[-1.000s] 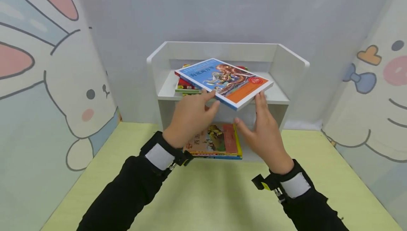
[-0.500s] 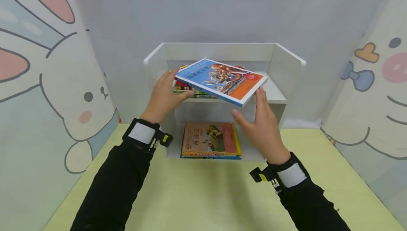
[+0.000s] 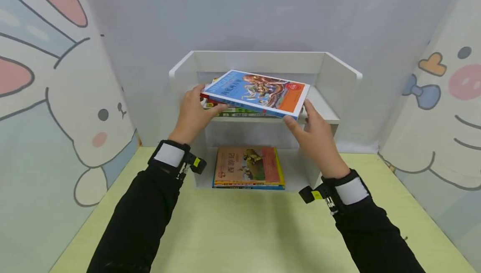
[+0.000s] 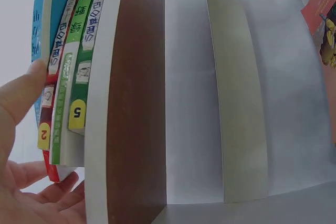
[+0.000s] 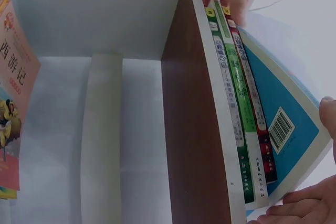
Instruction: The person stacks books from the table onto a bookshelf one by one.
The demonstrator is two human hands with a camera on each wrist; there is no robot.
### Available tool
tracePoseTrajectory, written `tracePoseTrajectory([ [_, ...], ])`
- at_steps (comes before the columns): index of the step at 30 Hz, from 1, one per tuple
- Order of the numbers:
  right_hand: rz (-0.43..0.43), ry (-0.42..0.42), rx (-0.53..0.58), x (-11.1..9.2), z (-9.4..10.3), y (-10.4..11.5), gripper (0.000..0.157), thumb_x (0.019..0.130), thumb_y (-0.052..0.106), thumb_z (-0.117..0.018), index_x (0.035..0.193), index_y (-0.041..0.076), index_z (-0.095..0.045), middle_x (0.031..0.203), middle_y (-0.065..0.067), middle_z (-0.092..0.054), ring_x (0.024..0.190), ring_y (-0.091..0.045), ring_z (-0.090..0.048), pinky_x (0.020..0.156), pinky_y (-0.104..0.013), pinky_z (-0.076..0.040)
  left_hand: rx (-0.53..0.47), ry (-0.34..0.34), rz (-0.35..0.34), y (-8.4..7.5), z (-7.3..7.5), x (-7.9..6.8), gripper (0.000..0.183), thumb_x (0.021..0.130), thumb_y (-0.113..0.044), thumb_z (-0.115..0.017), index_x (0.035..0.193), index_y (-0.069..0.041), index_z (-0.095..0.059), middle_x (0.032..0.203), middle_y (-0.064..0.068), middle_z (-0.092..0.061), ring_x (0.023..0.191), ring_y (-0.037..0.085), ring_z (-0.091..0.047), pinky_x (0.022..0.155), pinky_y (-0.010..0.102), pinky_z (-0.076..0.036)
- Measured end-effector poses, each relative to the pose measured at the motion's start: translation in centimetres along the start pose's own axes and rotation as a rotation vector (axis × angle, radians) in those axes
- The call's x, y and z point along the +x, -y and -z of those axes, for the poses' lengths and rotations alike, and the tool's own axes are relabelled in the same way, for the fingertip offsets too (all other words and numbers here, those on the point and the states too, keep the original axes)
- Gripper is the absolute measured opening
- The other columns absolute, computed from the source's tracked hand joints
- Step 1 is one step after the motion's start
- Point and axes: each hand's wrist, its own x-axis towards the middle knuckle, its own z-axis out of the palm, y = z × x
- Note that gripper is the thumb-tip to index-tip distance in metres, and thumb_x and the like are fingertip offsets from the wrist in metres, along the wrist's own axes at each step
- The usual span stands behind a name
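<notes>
A blue-and-orange book (image 3: 259, 91) lies skewed and tilted on a small stack of books (image 3: 240, 114), on the upper board of a white shelf (image 3: 340, 74). My left hand (image 3: 191, 116) grips the stack's left end, thumb along the front and fingers round the side. In the left wrist view its thumb touches the blue book near a red spine (image 4: 47, 95), and green spines (image 4: 80, 85) stick out past the board's edge. My right hand (image 3: 318, 141) holds the blue book's near right corner, thumb at the front edge and fingers (image 5: 302, 205) at the side.
Flat books with an orange cover (image 3: 248, 168) on top lie in the lower compartment. The shelf stands on a pale yellow table (image 3: 240, 227) against a grey backdrop (image 3: 255, 10). Panels with cartoon animals (image 3: 86, 110) rise on both sides.
My left hand has moved from the book's front edge to the stack's left end. The blue book has shifted left and turned straighter; my right thumb has come onto its corner.
</notes>
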Motion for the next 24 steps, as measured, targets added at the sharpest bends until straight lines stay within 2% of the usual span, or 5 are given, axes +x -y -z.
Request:
tracePoseTrajectory([
  [6,-0.006,-0.031,0.102,0.7,0.6,-0.2,0.066,0.09,0.047,-0.051,0.141,0.008,-0.036,0.141,-0.011,-0.039,0.123,-0.029,-0.045,0.094,-0.046,-0.04,0.002,-0.083,-0.038,0.2,-0.2,-0.1,0.073,0.08,-0.037,-0.07,0.135,0.002,-0.041,0.117,0.018,-0.05,0.101,0.029,-0.046,0.079,0.038,-0.042],
  [10,-0.064,-0.059,0.166,1.3,0.7,-0.5,0.063,0.089,0.045,-0.053,0.137,0.006,-0.042,0.133,-0.011,-0.049,0.12,-0.022,-0.048,0.093,-0.038,-0.043,-0.024,-0.106,-0.042,0.3,-0.6,-0.4,0.068,0.08,-0.037,-0.069,0.13,0.003,-0.045,0.108,0.016,-0.055,0.087,0.025,-0.05,0.067,0.031,-0.042],
  [13,-0.121,-0.084,0.227,1.8,0.7,-0.9,0.063,0.088,0.046,-0.054,0.136,0.006,-0.044,0.126,-0.011,-0.055,0.108,-0.02,-0.056,0.081,-0.028,-0.05,-0.05,-0.124,-0.054,0.3,-0.8,-0.7,0.064,0.08,-0.035,-0.069,0.127,0.002,-0.047,0.105,0.015,-0.058,0.082,0.022,-0.052,0.063,0.03,-0.042],
  [17,-0.188,-0.12,0.266,2.4,0.6,-1.3,0.064,0.086,0.049,-0.055,0.134,0.008,-0.047,0.122,-0.01,-0.058,0.099,-0.02,-0.058,0.065,-0.02,-0.051,-0.072,-0.157,-0.071,0.3,-1.0,-0.8,0.057,0.08,-0.033,-0.07,0.122,0.0,-0.051,0.107,0.013,-0.061,0.09,0.02,-0.057,0.069,0.03,-0.047],
  [24,-0.235,-0.219,0.229,3.0,-0.1,-1.9,0.063,0.082,0.053,-0.058,0.125,0.007,-0.055,0.114,-0.009,-0.062,0.09,-0.018,-0.059,0.055,-0.018,-0.049,-0.135,-0.185,-0.068,0.6,-1.3,-0.9,0.052,0.079,-0.031,-0.071,0.12,-0.003,-0.056,0.11,0.01,-0.064,0.097,0.016,-0.062,0.074,0.031,-0.05],
])
